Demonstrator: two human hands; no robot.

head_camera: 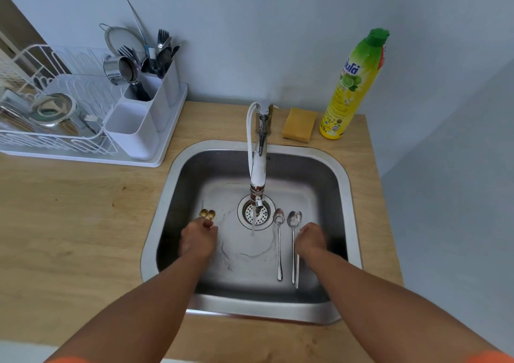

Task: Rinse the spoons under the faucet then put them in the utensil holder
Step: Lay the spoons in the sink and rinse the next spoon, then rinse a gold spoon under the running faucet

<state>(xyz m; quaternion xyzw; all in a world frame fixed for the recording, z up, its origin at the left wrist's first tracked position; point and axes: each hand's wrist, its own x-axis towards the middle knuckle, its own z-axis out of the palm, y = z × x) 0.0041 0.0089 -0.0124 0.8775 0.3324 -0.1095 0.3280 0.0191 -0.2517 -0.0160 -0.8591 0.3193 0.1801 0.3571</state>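
The left hand (198,241) is clenched on two small gold-coloured metal spoons (207,214), whose bowls stick out at its 12 o'clock, left of the running stream from the white and chrome faucet (257,179). The right hand (311,239) rests on the handle of the outermost long silver spoon; whether it has closed on it cannot be told.

Count: two gold spoons in hand; three long-handled silver steel spoons (279,247) lying on the floor of the stainless steel sink (349,195), at 3 o'clock from the drain, the two outer ones nearly touching.

Handling, by judgement: all are light, stiff and wet, so slippery. Flat-lying handles are best pinched mid-handle.

The white plastic utensil holder (139,129) stands on the wooden counter (69,209) at 10 o'clock from the sink, its near compartment showing no contents.
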